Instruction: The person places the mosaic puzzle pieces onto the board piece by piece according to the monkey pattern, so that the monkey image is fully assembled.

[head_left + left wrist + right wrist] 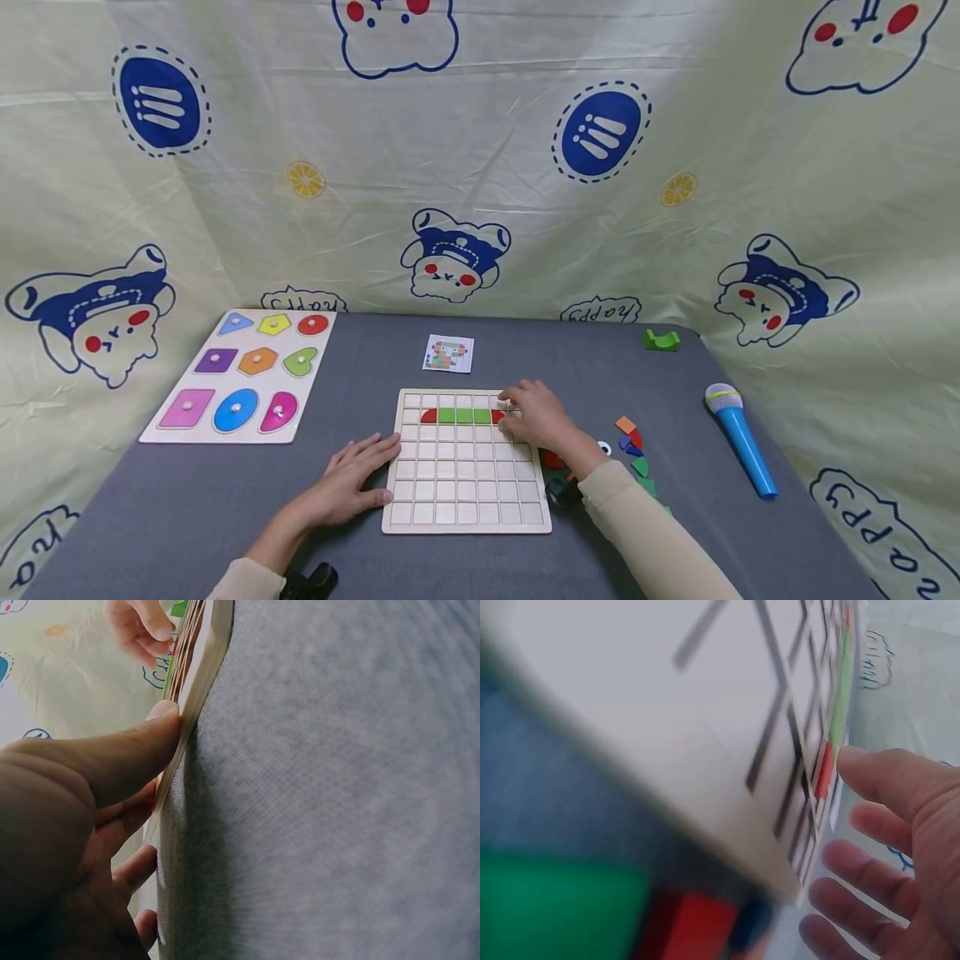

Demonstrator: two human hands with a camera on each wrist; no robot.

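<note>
Blue microphone (746, 442), board (446, 490) — loose blocks (640, 467) between

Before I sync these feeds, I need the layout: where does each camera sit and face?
Head: worn on the head, facing forward and down at the grid board; left hand, right hand and sleeves show.
Left wrist: worn there, facing the board's edge; both hands show.
Right wrist: worn there, facing across the board; right hand shows.
Both wrist views share board and right hand.
</note>
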